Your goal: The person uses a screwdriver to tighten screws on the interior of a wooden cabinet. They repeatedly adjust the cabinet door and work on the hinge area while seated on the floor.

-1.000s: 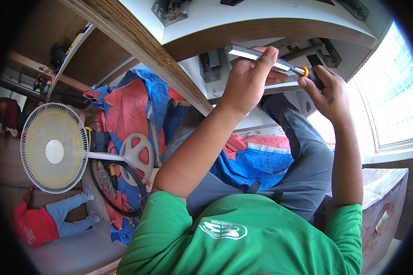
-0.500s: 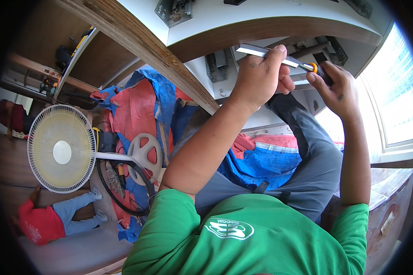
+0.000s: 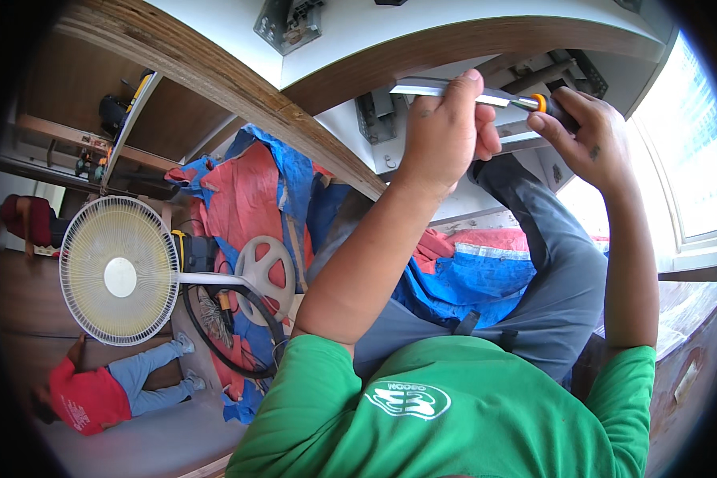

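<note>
A wood chisel with a flat steel blade and a black handle with an orange ring lies nearly level across the upper right. My right hand is closed around its handle. My left hand pinches the blade, thumb on top and the other fingers curled beneath. The blade's end points left, past my left thumb. Behind the chisel is a white cabinet with a curved brown edge strip.
A wooden beam slants across the upper left. A white fan stands on the left, near a beige wheel-like reel. Red and blue tarpaulin covers the ground. Two other people are at left, one in a red shirt. A window is at right.
The view has shifted slightly, so the fan and tarpaulin sit farther right. My left hand and the blade have tilted a little; both hands keep their hold on the chisel.
</note>
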The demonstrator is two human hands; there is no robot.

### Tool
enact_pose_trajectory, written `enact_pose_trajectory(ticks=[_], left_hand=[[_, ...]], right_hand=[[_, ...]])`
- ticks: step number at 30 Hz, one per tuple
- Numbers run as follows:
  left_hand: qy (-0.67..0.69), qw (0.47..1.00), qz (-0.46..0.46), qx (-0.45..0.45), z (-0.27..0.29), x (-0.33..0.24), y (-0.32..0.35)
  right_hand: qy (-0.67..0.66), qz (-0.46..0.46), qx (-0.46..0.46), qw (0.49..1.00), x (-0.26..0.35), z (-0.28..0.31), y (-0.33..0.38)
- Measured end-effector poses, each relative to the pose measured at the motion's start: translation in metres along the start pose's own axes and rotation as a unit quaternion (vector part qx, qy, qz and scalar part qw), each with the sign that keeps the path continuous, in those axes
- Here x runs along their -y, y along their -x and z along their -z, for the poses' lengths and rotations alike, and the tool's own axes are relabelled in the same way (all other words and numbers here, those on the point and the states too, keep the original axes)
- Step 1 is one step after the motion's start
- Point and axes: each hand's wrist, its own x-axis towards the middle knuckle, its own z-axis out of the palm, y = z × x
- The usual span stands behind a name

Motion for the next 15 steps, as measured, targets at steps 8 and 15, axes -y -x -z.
enact_pose_trajectory(ticks=[8, 15], left_hand=[[-0.010, 0.999, -0.011, 0.033, -0.0001, -0.0004, 0.0000], [-0.029, 0.999, 0.008, 0.038, -0.0037, -0.0015, 0.0009]], right_hand=[[-0.014, -0.028, -0.008, 0.999, -0.0032, -0.0060, 0.0060], [-0.045, -0.074, 0.006, 0.996, -0.0047, -0.0069, 0.0096]])
